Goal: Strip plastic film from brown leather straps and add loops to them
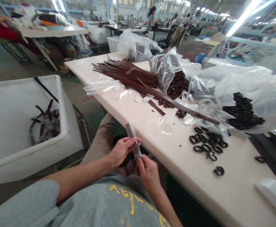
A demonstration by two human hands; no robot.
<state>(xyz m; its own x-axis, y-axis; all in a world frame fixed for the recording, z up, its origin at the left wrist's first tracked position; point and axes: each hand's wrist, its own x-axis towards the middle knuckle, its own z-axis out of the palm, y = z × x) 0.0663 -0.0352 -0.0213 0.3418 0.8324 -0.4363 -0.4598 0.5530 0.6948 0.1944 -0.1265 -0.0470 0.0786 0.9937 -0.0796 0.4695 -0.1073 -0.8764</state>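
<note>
Right now, I seem to be handling the clear film (138,154) on a brown strap (135,147), held before my body near the edge of the desk (157,138). My left hand (122,151) pinches it along its length, while my right hand (149,170) grips the lower end. I'd say the next move calls for a steady left grip. The strap looks flat, narrow and straight, tilted, cloudier towards the bottom.
</note>
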